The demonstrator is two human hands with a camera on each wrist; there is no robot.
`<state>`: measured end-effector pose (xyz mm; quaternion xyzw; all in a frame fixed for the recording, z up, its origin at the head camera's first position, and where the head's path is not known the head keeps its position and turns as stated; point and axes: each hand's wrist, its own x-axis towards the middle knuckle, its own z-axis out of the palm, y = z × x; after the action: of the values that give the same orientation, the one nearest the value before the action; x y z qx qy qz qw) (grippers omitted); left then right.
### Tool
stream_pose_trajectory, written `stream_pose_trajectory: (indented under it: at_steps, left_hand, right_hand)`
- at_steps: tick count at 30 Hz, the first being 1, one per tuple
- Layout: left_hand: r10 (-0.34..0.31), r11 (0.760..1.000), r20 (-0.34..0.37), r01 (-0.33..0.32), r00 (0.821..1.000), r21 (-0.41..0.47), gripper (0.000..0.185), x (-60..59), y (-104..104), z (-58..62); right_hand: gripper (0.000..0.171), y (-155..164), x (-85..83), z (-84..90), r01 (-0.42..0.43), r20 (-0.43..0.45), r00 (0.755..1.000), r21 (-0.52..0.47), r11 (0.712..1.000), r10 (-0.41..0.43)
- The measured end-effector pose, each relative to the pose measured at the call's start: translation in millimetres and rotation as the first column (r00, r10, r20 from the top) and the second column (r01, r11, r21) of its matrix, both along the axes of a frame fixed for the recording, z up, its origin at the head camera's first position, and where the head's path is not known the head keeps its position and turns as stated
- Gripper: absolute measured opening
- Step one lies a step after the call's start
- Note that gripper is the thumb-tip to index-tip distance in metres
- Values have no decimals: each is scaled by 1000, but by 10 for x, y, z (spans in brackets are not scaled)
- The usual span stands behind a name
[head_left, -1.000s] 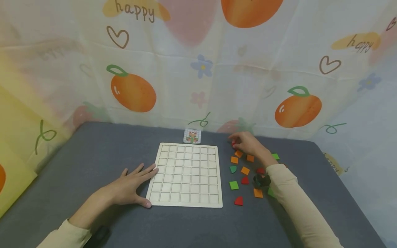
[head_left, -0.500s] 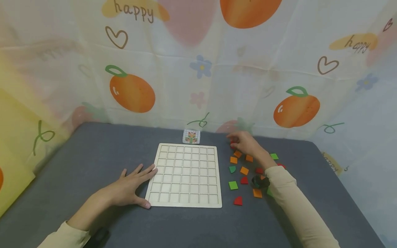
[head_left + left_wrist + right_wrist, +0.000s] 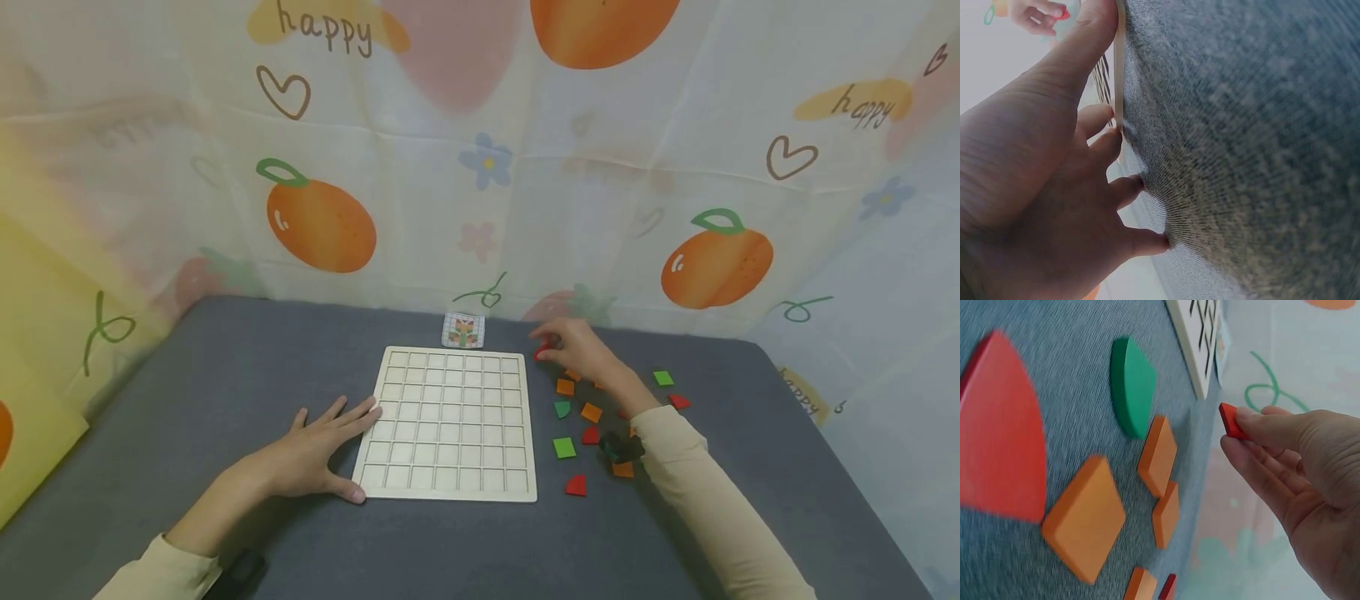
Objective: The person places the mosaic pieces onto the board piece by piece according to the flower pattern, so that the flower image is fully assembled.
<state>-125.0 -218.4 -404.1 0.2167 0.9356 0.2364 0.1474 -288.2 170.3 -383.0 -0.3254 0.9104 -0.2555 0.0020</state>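
1. We saw the right hand [image 3: 581, 350] pinching one small red tile [image 3: 1233, 420] between thumb and fingertips, lifted off the cloth just past the far right corner of the wooden grid board [image 3: 452, 423].
2. In the head view the red tile [image 3: 542, 353] showed only as a spot of red at the fingertips, close to the board's far edge and apart from the pile.
3. We saw the left hand [image 3: 318, 451] lying flat with fingers spread and relaxed, gripping nothing; its fingertips and thumb touched the board's near left edge.
4. The board lay flat on the grey table [image 3: 225, 375], and every cell we could see held no piece.
5. We counted one small pattern card [image 3: 462, 330] standing just behind the board's far edge, against the printed curtain [image 3: 480, 167].
6. To the right of the board, loose tiles lay scattered on the cloth. In the head view we counted three green: a green quarter-round tile [image 3: 562, 409], a green square tile [image 3: 564, 448] and a green tile [image 3: 663, 378] farther right.
7. We counted three red tiles lying in plain sight: a red quarter-round tile [image 3: 576, 486] nearest us, a second red one [image 3: 591, 436] and a third [image 3: 678, 402] at the right.
8. Of orange we counted three clear ones: an orange square tile [image 3: 566, 387], an orange diamond-set tile [image 3: 592, 412] and an orange tile [image 3: 622, 470] beside the sleeve [image 3: 697, 475]; others were partly hidden beneath the right wrist, so we could not give a full count.
9. A dark wrist strap [image 3: 622, 447] sat at the cuff.
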Motion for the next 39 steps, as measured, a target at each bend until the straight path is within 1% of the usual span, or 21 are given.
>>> stream_pose_trajectory:
  at_steps: [6, 9, 13, 18, 24, 31, 33, 39]
  left_hand:
    - [-1, 1000, 1, 1, 1000, 6, 111, 16, -16, -12]
    - [0, 1000, 3, 0, 1000, 6, 112, 23, -21, -22]
    - [2, 1000, -2, -2, 1000, 8, 112, 24, -23, -37]
    - [2, 1000, -9, -2, 1000, 10, 112, 15, -19, -41]
    - [3, 1000, -9, -3, 1000, 16, 112, 1, -10, -23]
    - [0, 1000, -8, 0, 1000, 27, 112, -16, -1, -9]
    - [-1, 1000, -6, 2, 1000, 31, 112, -17, -2, -12]
    - [3, 999, 1, -3, 1000, 42, 112, -3, -15, -36]
  right_hand:
    - [31, -91, 51, -30, -30, 40, 999, -48, 998, 32]
    - [32, -126, 86, -57, -53, 67, 996, -92, 994, 59]
    - [33, -177, 105, -88, -80, 64, 994, -126, 989, 89]
    - [31, -258, 136, -106, -88, 40, 995, -130, 988, 94]
    - [29, -354, 166, -146, -82, 62, 994, -165, 983, 94]
    - [26, -462, 192, -176, -120, 68, 988, -238, 964, 140]
    - [26, -492, 205, -185, -131, 73, 986, -243, 961, 152]
    - [26, -603, 209, -232, -170, 83, 978, -201, 965, 190]
